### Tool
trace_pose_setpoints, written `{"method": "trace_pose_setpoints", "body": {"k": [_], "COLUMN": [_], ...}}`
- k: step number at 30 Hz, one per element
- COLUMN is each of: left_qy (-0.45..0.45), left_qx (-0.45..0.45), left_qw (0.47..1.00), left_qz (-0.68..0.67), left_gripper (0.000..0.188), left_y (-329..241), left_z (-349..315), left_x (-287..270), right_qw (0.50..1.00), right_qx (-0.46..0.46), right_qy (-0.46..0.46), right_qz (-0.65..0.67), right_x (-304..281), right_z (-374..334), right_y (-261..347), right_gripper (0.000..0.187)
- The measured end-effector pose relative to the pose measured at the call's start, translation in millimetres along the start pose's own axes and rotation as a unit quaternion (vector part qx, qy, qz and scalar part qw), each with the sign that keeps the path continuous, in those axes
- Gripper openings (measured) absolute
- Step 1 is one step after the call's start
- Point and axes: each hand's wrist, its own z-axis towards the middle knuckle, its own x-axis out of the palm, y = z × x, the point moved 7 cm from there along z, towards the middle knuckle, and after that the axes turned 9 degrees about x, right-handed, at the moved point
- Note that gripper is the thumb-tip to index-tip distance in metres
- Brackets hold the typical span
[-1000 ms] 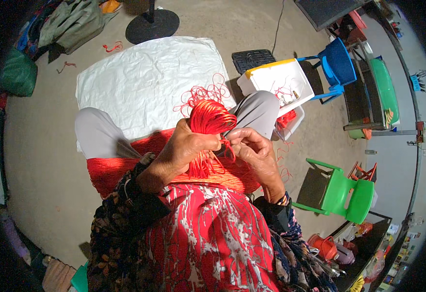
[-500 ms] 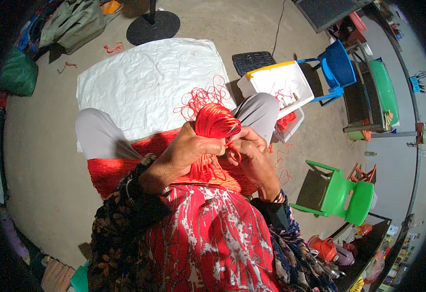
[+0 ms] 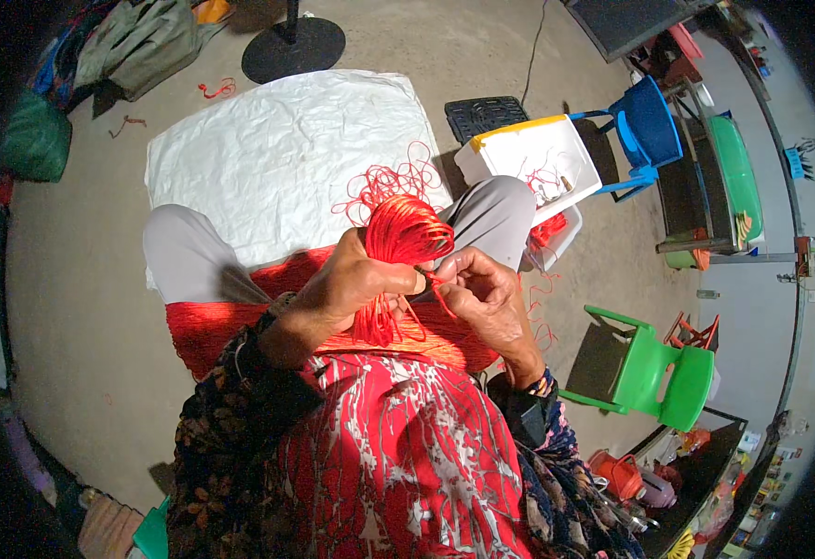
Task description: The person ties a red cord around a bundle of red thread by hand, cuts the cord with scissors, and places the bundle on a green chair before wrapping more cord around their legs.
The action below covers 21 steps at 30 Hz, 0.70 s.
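A looped bundle of shiny red cord stands up from my left hand, whose fingers and thumb wrap round its lower part. Below the grip, the bundle's strands hang toward my lap. With thumb and forefinger my right hand pinches a strand of red cord that runs to the bundle beside my left thumb. Across my lap lies a wide layer of long red cords. Loose thin red loops spread out beyond the bundle, over the white sheet.
A white sheet covers the floor ahead. To the right stand a white box with a yellow edge, a bin holding red cord, a blue chair and a green chair. A round black base stands far ahead.
My right hand has drawn slightly away from the bundle, stretching the pinched strand that was a small loop before. The bundle and my left hand have shifted slightly left.
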Motion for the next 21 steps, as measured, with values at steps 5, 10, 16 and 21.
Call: {"method": "trace_pose_setpoints", "body": {"k": [5, 10, 16, 21], "left_qy": [0.039, 0.065, 0.056, 0.004], "left_qx": [0.058, 0.068, 0.014, -0.02], "left_qw": [0.995, 0.988, 0.996, 0.988], "left_qz": [0.073, 0.125, 0.072, -0.156], "left_gripper": [0.02, 0.017, 0.017, 0.023], "left_y": [-5.7, -15.5, 5.7, 15.4], "left_z": [2.6, 2.5, 0.6, 0.8], "left_x": [7.3, 16.0, 0.9, 2.8], "right_qw": [0.999, 0.999, 0.999, 0.999], "right_qx": [0.018, 0.027, 0.04, 0.031], "right_qy": [0.009, -0.02, 0.022, 0.008], "right_qz": [-0.044, -0.038, -0.004, -0.018], "right_x": [-0.9, -4.5, -1.1, -6.9], "right_z": [-0.4, -0.5, -5.0, -3.0], "right_y": [-1.5, -5.5, 5.0, -2.8], "right_gripper": [0.005, 0.003, 0.004, 0.006]}}
